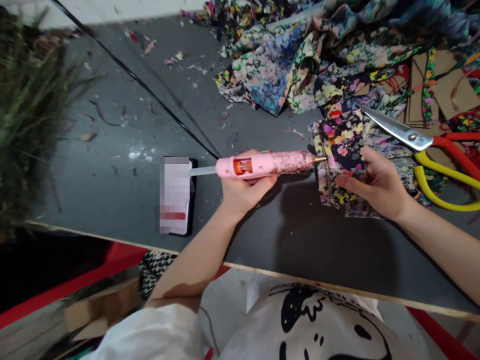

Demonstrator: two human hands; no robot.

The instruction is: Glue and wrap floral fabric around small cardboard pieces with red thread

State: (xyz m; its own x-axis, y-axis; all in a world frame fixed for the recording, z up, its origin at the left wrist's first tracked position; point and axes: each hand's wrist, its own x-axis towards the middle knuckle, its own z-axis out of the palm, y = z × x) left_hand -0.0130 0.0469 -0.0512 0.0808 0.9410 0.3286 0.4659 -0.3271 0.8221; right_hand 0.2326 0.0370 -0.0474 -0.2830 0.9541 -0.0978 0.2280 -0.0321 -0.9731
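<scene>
My left hand (pixel 245 192) is wrapped round a pink hot glue gun (pixel 258 164), with a clear glue stick (pixel 203 171) poking out of its back end. The brass nozzle points right and meets the edge strip of a floral-covered piece (pixel 343 140). That piece is pinched in my right hand (pixel 382 182), thumb on the near side and the other fingers partly hidden behind it. Brownish residue coats the gun's front. Just right of the piece lie scissors (pixel 414 136) with one red and one yellow handle, blades apart.
Crumpled floral fabric (pixel 270 75) and brown cardboard pieces (pixel 431 90) are heaped at the back right. A phone (pixel 180 195) lies left of the gun. A black cord (pixel 138 75) runs up to the far left, near dried grass (pixel 30 110). Scraps dot the grey table (pixel 131 125).
</scene>
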